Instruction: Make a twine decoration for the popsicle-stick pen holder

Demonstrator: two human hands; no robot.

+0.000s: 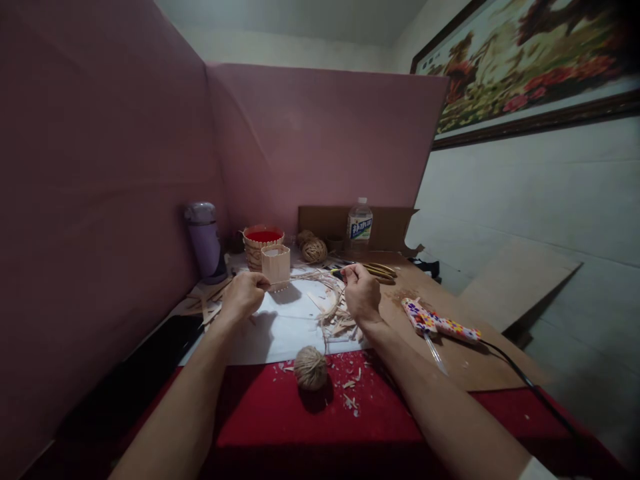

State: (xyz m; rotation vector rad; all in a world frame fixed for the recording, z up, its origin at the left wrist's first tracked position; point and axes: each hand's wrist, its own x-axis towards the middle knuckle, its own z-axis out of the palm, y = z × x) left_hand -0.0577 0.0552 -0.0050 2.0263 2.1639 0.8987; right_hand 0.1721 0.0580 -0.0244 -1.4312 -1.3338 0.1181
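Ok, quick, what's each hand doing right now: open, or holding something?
Left hand: closed, pinching a thin strand.
Right hand: closed in a pinch, apparently on the same strand, though it's too small to be sure.

I see the twine ball (311, 368) as tan; the cloth (260, 413) red; the flask (205, 245) purple; the glue gun (420, 317) white with multicoloured blotches.

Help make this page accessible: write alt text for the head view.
The left hand and right hand pinch what looks like a thin strand above a littered white sheet. A ball of twine sits nearer on red cloth; a pale container stands beyond, a floral glue gun at right.
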